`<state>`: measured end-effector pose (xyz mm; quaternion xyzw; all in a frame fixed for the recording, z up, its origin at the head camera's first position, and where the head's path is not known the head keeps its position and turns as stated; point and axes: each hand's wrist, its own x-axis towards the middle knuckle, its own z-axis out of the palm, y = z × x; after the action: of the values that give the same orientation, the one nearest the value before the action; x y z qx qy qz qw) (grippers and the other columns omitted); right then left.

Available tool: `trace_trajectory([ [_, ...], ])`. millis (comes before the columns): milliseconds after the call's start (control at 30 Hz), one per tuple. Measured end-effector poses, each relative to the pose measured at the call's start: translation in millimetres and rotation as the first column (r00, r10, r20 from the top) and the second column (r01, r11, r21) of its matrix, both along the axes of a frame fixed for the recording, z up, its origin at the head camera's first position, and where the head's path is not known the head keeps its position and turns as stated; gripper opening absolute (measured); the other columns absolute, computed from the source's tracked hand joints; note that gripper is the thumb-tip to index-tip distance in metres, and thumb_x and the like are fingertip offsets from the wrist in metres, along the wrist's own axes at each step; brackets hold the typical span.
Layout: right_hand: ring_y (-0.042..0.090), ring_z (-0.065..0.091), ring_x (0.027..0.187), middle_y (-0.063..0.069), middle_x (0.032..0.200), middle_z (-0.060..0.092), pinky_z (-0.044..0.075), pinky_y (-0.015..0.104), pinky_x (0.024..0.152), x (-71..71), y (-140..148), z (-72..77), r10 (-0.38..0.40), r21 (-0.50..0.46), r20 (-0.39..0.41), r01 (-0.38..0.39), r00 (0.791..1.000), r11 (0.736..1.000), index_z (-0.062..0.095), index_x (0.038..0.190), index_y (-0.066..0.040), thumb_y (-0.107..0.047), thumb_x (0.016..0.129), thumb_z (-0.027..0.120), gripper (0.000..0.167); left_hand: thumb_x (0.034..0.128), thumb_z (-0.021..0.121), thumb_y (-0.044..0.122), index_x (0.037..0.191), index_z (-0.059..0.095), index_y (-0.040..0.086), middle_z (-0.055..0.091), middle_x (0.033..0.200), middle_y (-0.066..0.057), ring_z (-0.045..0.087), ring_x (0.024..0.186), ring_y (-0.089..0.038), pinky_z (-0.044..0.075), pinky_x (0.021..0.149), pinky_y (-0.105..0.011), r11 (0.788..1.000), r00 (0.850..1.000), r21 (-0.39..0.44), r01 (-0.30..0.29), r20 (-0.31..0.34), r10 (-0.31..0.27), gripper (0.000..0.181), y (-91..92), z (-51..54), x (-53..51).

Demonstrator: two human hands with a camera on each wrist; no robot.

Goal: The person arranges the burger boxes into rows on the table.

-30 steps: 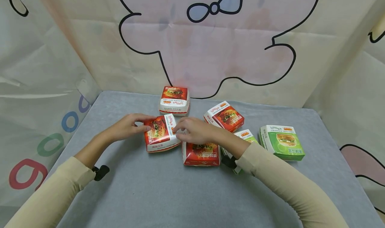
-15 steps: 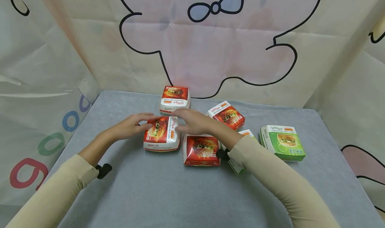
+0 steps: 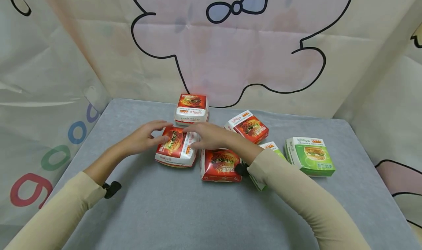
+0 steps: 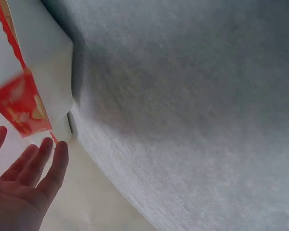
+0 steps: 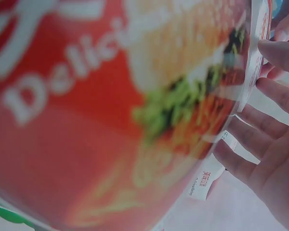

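A red-and-white hamburger box (image 3: 173, 143) lies on the grey cloth, slightly turned, between my two hands. My left hand (image 3: 142, 138) is at its far left corner, thumb and fingers apart over the top edge. In the left wrist view those fingers (image 4: 53, 171) are spread beside the box; contact cannot be made out. At the box's right side is my right hand (image 3: 211, 135), fingers extended over the white strip. The right wrist view shows its spread fingers (image 5: 255, 134) beyond a second red hamburger box (image 5: 86, 144), which fills the foreground under the wrist.
One red hamburger box (image 3: 192, 109) stands behind, near the backdrop (image 3: 247, 59). Another red box (image 3: 248, 127) sits at the back right. A green box (image 3: 271, 149) is partly hidden under the right sleeve, and a second green box (image 3: 311, 154) stands farther right.
The hamburger box between my hands has turned clockwise. My right hand has shifted back along its right side, its fingers going from curled to extended. My left hand has barely moved.
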<state>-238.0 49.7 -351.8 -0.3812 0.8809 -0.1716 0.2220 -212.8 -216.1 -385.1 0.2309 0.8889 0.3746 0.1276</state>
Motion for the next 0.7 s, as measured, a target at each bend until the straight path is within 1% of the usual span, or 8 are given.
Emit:
trace_trajectory([
  [133, 0.02, 0.037, 0.142, 0.004, 0.152, 0.046, 0.031, 0.041, 0.115, 0.5, 0.6, -1.0, 0.003, 0.001, -0.01, -0.003, 1.0, 1.0, 0.05, 0.147, -0.016, -0.026, 0.095, 0.068, 0.056, 0.0896, 0.075, 0.034, 0.144, 0.052, 0.01, 0.048, 0.147, -0.015, 0.053, 0.123, -0.038, 0.049, 0.092, -0.058, 0.999, 0.999, -0.023, -0.024, -0.024, 0.024, 0.064, -1.3, 1.2, 3.7],
  [267, 0.019, 0.037, 0.142, 0.004, 0.151, 0.046, 0.03, 0.04, 0.116, 1.0, 2.1, -3.1, 0.007, 0.0, -0.021, -0.007, 1.0, 1.0, 0.051, 0.145, -0.015, -0.025, 0.095, 0.068, 0.054, 0.0852, 0.078, 0.039, 0.143, 0.054, 0.011, 0.052, 0.143, -0.014, 0.057, 0.117, -0.033, 0.05, 0.09, -0.055, 0.998, 1.0, -0.053, -0.025, -0.015, 0.024, 0.069, -2.5, 0.1, 5.6],
  [433, 0.019, 0.039, 0.141, 0.003, 0.15, 0.048, 0.03, 0.039, 0.115, 1.0, 3.3, -4.8, 0.003, -0.01, -0.018, -0.003, 1.0, 1.0, 0.052, 0.144, -0.015, -0.024, 0.095, 0.068, 0.053, 0.0826, 0.081, 0.04, 0.142, 0.055, 0.012, 0.055, 0.14, -0.013, 0.059, 0.112, -0.028, 0.051, 0.088, -0.05, 0.998, 1.0, -0.064, -0.02, -0.002, 0.02, 0.071, -2.6, -3.3, 5.2],
  [633, 0.019, 0.04, 0.14, 0.004, 0.149, 0.049, 0.03, 0.038, 0.115, 1.6, 4.1, -5.0, 0.018, -0.014, -0.026, -0.018, 0.999, 1.0, 0.052, 0.144, -0.013, -0.023, 0.096, 0.067, 0.052, 0.0818, 0.082, 0.039, 0.143, 0.055, 0.012, 0.056, 0.14, -0.011, 0.058, 0.111, -0.027, 0.051, 0.086, -0.047, 0.998, 1.0, -0.063, -0.017, 0.0, 0.017, 0.072, -0.5, -3.7, 4.9],
  [700, 0.019, 0.043, 0.137, 0.005, 0.148, 0.05, 0.032, 0.037, 0.114, 2.0, 4.6, -5.1, 0.027, -0.021, -0.028, -0.028, 0.999, 0.999, 0.052, 0.144, -0.011, -0.022, 0.095, 0.067, 0.052, 0.0817, 0.082, 0.04, 0.143, 0.054, 0.011, 0.056, 0.14, -0.011, 0.058, 0.111, -0.027, 0.051, 0.085, -0.044, 0.998, 1.0, -0.067, -0.018, 0.001, 0.018, 0.073, 0.3, -3.4, 4.8],
])
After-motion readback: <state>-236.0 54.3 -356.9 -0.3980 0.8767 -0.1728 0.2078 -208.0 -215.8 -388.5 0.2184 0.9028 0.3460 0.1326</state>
